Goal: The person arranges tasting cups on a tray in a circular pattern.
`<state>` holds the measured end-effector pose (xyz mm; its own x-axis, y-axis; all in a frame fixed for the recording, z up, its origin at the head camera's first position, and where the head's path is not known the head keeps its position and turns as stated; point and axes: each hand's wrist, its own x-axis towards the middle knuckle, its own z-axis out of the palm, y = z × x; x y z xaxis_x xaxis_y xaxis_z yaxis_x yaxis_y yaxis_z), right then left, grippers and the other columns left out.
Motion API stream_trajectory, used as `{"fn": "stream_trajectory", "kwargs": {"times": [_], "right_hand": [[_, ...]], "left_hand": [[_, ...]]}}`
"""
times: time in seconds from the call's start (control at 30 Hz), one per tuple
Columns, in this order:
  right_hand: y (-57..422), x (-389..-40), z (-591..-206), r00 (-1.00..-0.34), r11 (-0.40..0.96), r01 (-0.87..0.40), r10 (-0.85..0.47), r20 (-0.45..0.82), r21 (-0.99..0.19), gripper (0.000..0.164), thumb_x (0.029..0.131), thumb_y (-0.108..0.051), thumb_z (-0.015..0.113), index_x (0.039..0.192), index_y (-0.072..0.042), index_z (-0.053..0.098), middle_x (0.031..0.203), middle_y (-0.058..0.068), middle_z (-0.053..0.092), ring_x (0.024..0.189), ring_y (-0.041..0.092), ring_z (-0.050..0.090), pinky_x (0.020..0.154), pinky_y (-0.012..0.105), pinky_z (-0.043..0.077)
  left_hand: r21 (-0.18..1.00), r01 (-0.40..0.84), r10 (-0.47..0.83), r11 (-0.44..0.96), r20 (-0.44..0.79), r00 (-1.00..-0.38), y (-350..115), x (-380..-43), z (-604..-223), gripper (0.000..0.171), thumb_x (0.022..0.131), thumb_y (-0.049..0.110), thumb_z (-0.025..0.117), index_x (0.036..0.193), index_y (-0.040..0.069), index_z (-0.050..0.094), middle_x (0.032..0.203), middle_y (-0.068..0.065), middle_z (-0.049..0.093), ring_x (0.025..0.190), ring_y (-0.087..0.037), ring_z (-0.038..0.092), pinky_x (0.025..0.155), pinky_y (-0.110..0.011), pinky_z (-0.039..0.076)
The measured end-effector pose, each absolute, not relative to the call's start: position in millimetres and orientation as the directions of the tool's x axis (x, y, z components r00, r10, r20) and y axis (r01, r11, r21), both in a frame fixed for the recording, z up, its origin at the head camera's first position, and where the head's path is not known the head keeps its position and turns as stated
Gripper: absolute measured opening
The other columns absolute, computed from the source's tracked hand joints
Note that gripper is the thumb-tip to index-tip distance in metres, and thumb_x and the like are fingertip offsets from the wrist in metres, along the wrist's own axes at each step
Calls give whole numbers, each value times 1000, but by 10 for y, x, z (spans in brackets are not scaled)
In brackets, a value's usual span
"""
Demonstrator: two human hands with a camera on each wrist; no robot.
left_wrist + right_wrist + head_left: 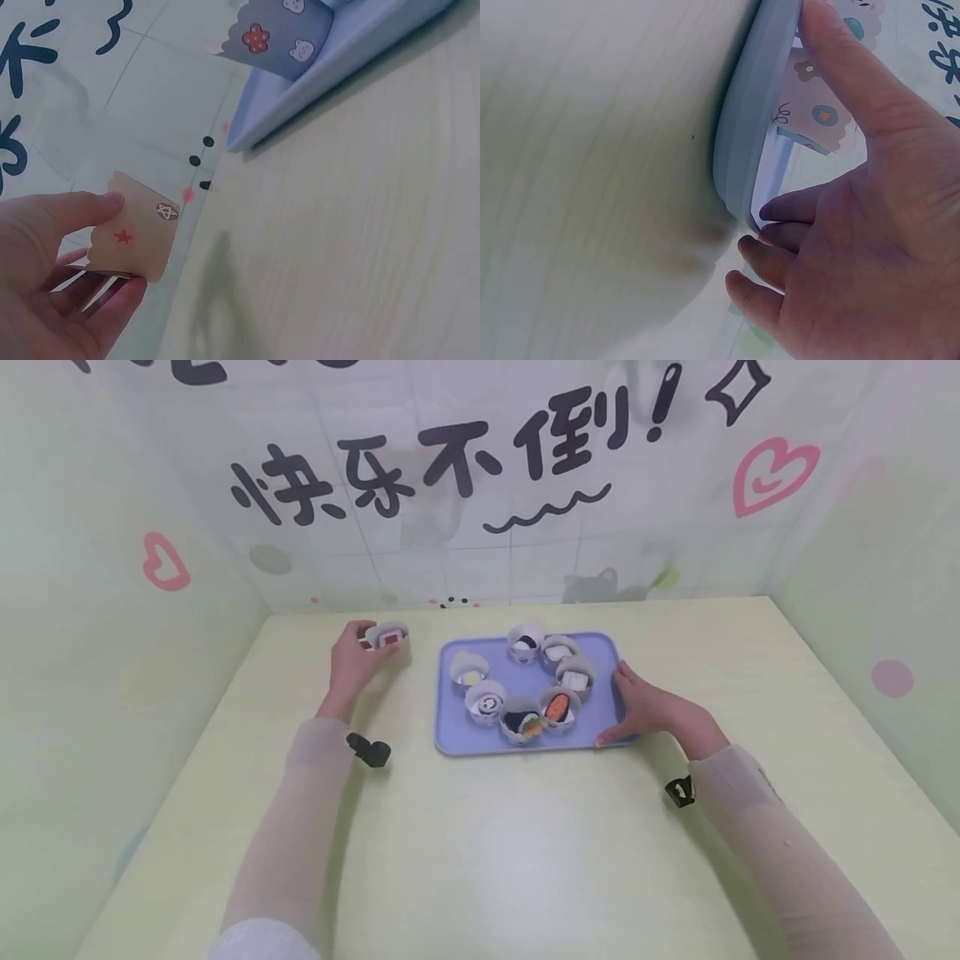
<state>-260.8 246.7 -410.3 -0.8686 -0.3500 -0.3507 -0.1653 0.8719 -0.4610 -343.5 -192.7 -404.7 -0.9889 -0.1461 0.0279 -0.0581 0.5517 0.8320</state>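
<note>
At the back left of the table, my left hand (352,662) pinches a small scalloped paper cup (139,232) between thumb and fingers. A toy sushi piece with a dark red top (392,638) sits in that cup. Another bit of dark red and white shows beside it, partly hidden by the fingers. On the other side, my right hand (648,703) holds the right end of a blue tray (506,673), its thumb on the near rim and its fingertips at the end rim. Several paper cups with toy sushi, such as an orange-topped piece (558,707), stand on the tray in a ring.
The pale wooden table (510,835) runs up to a printed white curtain (465,560) at the back and sides. Left of the tray, a strip of bare tabletop separates it from the left hand.
</note>
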Motion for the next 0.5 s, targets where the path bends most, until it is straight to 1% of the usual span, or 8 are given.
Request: {"fn": "stream_trajectory", "kwargs": {"times": [0.13, 0.37, 0.5], "right_hand": [[2470, -2598, -4095, -872, 872, -170, -350, -341, -460, 135, 72, -50, 86, 151, 17, -1, 159, 38, -11, 149, 53, -1, 123, 61, 12], [2450, -2583, -4093, -869, 873, -168, -350, -349, -458, 135, 73, -51, 85, 151, 17, -2, 160, 38, -11, 150, 53, -1, 124, 61, 12], [2449, -2578, -4089, -873, 875, -168, -346, -343, -455, 135, 72, -50, 85, 152, 16, -1, 160, 38, -10, 150, 52, 0, 124, 61, 13]], "left_hand": [[840, -4, -94, 542, 56, -994, -1753, -3496, -4023, 66, 89, 25, 75, 143, 4, 44, 145, -18, 51, 129, -35, 53, 107, -45, 49], [835, 40, -4, 548, 50, -999, -1417, -3581, -4034, 66, 87, 27, 78, 141, 5, 46, 144, -18, 53, 129, -35, 55, 109, -45, 48], [842, 69, 37, 536, 58, -998, -1229, -3647, -4059, 63, 87, 24, 77, 140, 6, 48, 144, -17, 53, 129, -35, 55, 109, -45, 49]]}}
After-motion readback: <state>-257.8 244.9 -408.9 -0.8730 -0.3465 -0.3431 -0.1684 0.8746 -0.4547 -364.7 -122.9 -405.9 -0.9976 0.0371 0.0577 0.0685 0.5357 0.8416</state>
